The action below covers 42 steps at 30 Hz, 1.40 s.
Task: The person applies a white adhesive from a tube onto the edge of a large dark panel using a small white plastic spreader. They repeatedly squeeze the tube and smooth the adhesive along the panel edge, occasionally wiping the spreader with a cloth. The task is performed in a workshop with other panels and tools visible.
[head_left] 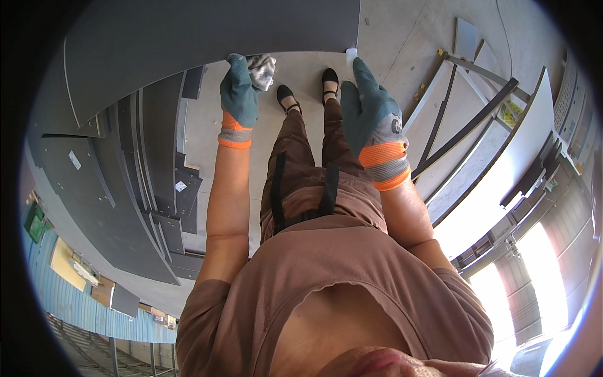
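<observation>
My left hand, in a dark green and grey work glove with an orange cuff, is closed on a crumpled grey-white rag. Its fingertips meet the near edge of a large dark grey panel. My right hand wears a matching glove and is raised by the panel's near right corner. A small white strip shows between its thumb and forefinger, touching that corner. What the strip is cannot be made out, and the other fingers are partly hidden.
Dark grey boards are stacked along my left. To the right stand a metal frame and a long white panel. Concrete floor lies below, with my feet in black shoes under the panel's near edge.
</observation>
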Each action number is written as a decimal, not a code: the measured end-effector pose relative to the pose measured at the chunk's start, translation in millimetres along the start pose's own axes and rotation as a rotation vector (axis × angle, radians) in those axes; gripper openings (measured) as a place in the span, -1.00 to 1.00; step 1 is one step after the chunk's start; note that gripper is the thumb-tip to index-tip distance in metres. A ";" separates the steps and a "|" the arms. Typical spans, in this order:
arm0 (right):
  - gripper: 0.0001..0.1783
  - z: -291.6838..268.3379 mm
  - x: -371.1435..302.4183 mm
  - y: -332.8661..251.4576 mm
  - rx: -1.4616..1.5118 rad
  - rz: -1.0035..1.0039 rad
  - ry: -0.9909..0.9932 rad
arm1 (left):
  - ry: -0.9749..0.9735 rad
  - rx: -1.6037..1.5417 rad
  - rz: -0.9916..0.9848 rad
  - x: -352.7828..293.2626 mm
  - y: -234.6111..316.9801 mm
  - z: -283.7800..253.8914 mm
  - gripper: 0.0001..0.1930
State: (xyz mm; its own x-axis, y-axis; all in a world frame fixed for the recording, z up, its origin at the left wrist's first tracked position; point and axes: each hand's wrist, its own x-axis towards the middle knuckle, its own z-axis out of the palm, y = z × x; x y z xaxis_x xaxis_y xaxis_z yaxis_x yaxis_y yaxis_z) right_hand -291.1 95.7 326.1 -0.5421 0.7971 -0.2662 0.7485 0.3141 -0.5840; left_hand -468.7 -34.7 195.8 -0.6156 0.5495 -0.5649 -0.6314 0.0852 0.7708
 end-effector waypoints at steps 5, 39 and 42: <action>-0.52 1.1 -1.8 -0.1 0.022 -0.017 0.015 | -0.012 -0.009 -0.008 0.3 -0.4 -1.7 -0.32; -0.32 44.1 -2.5 43.1 0.161 -0.284 0.301 | 0.002 0.066 0.022 -1.6 3.5 2.3 -0.28; -0.33 60.9 -1.2 56.3 0.171 -0.315 0.310 | -0.045 0.078 0.008 -0.4 3.3 -2.8 -0.27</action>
State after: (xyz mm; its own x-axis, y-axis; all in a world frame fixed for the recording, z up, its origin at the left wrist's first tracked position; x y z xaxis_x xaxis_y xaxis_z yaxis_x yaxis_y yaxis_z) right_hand -271.6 81.0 246.8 -0.5733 0.8014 0.1707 0.4780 0.4964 -0.7246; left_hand -471.9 -37.0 197.7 -0.5978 0.5868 -0.5462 -0.5864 0.1445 0.7970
